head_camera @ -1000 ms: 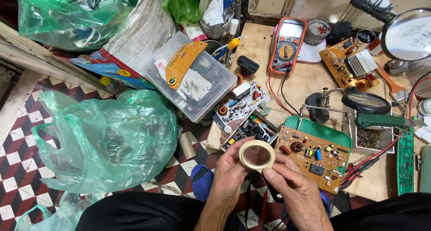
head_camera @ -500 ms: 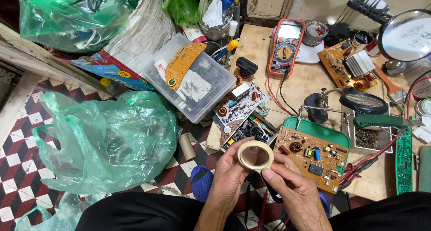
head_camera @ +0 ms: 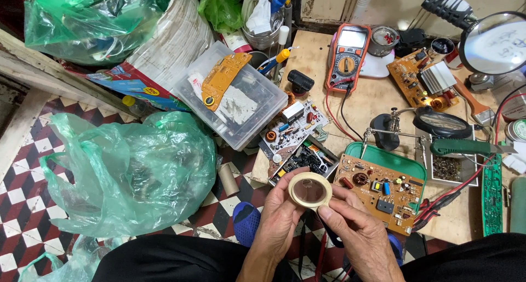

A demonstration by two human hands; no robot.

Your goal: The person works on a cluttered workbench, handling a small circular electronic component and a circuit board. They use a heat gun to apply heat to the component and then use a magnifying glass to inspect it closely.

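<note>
A clear plastic box (head_camera: 241, 104) is sitting at the bench (head_camera: 372, 96) edge, bearing an orange circuit board (head_camera: 223, 76). Below it, the left hand (head_camera: 282, 219) and right hand (head_camera: 356, 235) are both closing fingers around a masking tape roll (head_camera: 310, 190), gripping it between them above the floor.

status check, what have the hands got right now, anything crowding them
Left hand and right hand both grip the tape roll. Roll held above lap. Orange circuit board close on the right, not touching.
</note>
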